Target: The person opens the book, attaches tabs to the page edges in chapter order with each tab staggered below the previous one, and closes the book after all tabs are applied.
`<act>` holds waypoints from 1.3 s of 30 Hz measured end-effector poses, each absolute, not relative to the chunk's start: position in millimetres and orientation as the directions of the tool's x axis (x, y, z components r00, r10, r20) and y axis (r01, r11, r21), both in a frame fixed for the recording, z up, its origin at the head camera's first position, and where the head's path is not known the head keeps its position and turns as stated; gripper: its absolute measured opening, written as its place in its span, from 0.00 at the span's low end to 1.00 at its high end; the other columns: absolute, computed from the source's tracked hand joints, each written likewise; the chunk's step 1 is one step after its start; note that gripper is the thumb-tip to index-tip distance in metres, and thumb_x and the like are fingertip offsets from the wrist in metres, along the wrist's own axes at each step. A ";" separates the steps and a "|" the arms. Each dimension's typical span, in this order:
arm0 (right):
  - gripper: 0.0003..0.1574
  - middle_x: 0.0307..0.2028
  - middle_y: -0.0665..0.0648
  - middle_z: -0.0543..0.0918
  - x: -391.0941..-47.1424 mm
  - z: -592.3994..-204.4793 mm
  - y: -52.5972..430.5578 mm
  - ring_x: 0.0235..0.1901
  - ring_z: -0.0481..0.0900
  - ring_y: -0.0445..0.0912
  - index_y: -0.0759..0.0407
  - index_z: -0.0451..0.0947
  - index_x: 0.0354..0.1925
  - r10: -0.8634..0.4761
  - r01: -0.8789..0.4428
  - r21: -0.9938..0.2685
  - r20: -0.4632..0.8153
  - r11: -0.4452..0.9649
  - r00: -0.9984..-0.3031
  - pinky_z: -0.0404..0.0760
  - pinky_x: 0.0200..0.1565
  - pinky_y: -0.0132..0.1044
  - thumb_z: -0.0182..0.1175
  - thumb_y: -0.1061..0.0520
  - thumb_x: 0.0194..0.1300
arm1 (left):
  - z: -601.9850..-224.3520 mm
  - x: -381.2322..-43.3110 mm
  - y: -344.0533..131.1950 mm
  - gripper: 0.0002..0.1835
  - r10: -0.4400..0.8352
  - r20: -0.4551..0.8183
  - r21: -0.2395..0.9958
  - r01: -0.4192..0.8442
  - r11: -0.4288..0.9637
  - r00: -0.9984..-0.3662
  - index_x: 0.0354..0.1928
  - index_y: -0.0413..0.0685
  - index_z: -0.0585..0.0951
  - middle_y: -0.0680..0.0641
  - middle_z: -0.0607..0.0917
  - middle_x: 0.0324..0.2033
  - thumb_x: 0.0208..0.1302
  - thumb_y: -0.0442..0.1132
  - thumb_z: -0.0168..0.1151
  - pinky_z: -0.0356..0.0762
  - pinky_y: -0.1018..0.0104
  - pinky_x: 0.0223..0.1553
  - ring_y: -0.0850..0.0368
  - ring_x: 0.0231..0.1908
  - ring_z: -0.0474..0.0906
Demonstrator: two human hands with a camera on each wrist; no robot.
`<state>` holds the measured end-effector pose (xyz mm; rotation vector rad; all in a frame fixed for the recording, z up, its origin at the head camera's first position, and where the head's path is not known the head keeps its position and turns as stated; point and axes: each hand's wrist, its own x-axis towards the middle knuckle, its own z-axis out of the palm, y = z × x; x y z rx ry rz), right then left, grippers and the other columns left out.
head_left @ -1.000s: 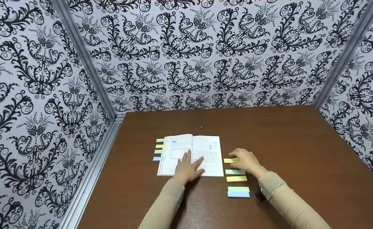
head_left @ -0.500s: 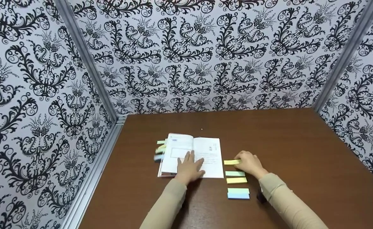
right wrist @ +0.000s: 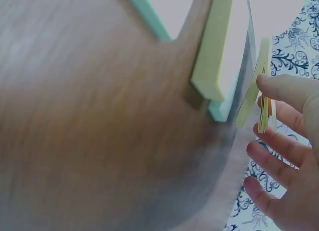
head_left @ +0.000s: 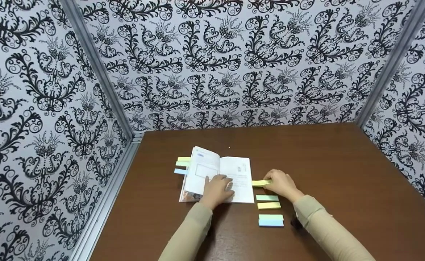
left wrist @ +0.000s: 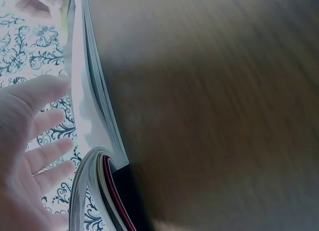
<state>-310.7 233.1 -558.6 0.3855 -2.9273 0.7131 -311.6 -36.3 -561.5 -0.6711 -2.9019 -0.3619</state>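
An open book (head_left: 238, 165) lies on the brown table with its left-hand pages lifted and curving. My left hand (head_left: 216, 190) rests on it near the gutter, fingers spread and slightly bent. Beside the book's right edge, my right hand (head_left: 283, 185) pinches a thin yellow sticky-note pad (head_left: 259, 183) between thumb and fingers. The pad's left end reaches the page edge. In the right wrist view one leaf of the pad (right wrist: 263, 104) bends away from the rest. Yellow-green sticky tabs (head_left: 182, 161) and a blue tab (head_left: 180, 171) stick out from the book's left side.
Right of the book, below the right hand, lie a green pad (head_left: 267, 198), a yellow pad (head_left: 269, 205), and a light green pad (head_left: 270, 216) against a blue pad (head_left: 271, 223). A dark object (head_left: 296, 222) sits by the right sleeve. Patterned walls (head_left: 212, 72) enclose the table.
The book's left pages have risen and the tabs there have shifted. My left fingers have bent more. My right hand has brought the yellow pad slightly left, up to the page edge.
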 end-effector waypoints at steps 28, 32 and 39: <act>0.11 0.39 0.53 0.83 -316.0 -534.2 170.9 0.43 0.79 0.53 0.56 0.87 0.35 -0.404 -0.466 -0.331 0.239 0.821 -0.883 0.76 0.43 0.54 0.73 0.54 0.51 | -553.0 -316.6 -30.0 0.18 0.375 0.223 0.361 0.434 0.826 -0.900 0.49 0.58 0.84 0.51 0.82 0.51 0.56 0.50 0.72 0.59 0.21 0.51 0.49 0.56 0.74; 0.11 0.39 0.53 0.84 -316.8 -534.3 168.3 0.44 0.79 0.53 0.56 0.87 0.34 -0.408 -0.471 -0.327 0.247 0.819 -0.879 0.76 0.43 0.54 0.73 0.54 0.50 | -553.6 -317.1 -29.8 0.14 0.378 0.231 0.362 0.439 0.822 -0.897 0.43 0.57 0.85 0.52 0.82 0.48 0.55 0.49 0.72 0.58 0.21 0.50 0.50 0.54 0.74; 0.12 0.39 0.54 0.84 -317.5 -536.3 168.7 0.43 0.79 0.53 0.56 0.87 0.34 -0.411 -0.471 -0.324 0.238 0.821 -0.880 0.76 0.43 0.54 0.73 0.53 0.50 | -554.2 -318.3 -29.7 0.11 0.377 0.224 0.363 0.436 0.824 -0.899 0.39 0.55 0.86 0.53 0.82 0.46 0.56 0.49 0.72 0.57 0.20 0.50 0.51 0.53 0.74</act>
